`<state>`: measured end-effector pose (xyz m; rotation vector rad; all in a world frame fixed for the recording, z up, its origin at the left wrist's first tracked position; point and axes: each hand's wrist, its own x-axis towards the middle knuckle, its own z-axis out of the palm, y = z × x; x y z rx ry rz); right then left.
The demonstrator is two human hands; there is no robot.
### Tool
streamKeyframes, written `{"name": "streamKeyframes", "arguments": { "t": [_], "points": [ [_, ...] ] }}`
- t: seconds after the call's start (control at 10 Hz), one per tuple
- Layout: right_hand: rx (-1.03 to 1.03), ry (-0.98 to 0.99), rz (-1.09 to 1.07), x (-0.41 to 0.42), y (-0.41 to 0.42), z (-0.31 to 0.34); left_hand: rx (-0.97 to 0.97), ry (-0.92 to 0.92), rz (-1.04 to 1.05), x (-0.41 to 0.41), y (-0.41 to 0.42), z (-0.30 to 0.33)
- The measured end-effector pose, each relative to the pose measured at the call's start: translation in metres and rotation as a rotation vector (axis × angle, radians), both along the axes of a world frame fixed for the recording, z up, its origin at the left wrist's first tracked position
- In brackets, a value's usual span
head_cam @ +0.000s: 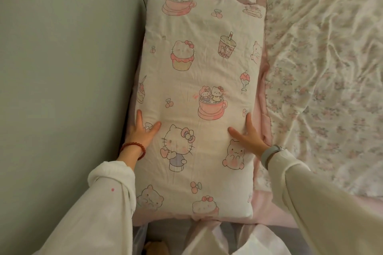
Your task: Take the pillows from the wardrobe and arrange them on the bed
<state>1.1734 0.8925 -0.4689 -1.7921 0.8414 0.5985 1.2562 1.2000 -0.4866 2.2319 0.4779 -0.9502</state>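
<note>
White sleeves [99, 203] lead to a cartoon-printed pillow [199, 99] lying lengthwise on the bed [323, 68]; left hand [143, 132] and right hand [248, 136] press its sides, fingers spread open.

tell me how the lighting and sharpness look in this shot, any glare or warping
Head view: dim, warm, even light with no glare; soft shadow along the wall beside the pillow. Wide-angle warping bends the sleeves and bed edges outward. The pillow print is fairly sharp; both hands look slightly soft.
</note>
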Motion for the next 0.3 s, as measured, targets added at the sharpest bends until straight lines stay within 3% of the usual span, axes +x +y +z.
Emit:
{"name": "streamKeyframes", "arguments": {
  "t": [0.1,0.2,0.3],
  "points": [
    [0.013,0.055,0.0,0.006,-0.004,0.007,0.148,-0.03,-0.047,0.008,-0.011,0.01],
    [-0.163,-0.02,-0.015,0.02,0.0,0.038,0.294,-0.289,-0.13,0.011,-0.028,0.03],
    [-0.098,-0.227,-0.16,0.051,-0.005,0.092,0.244,-0.462,-0.265,0.013,-0.06,0.041]
  ]
}}
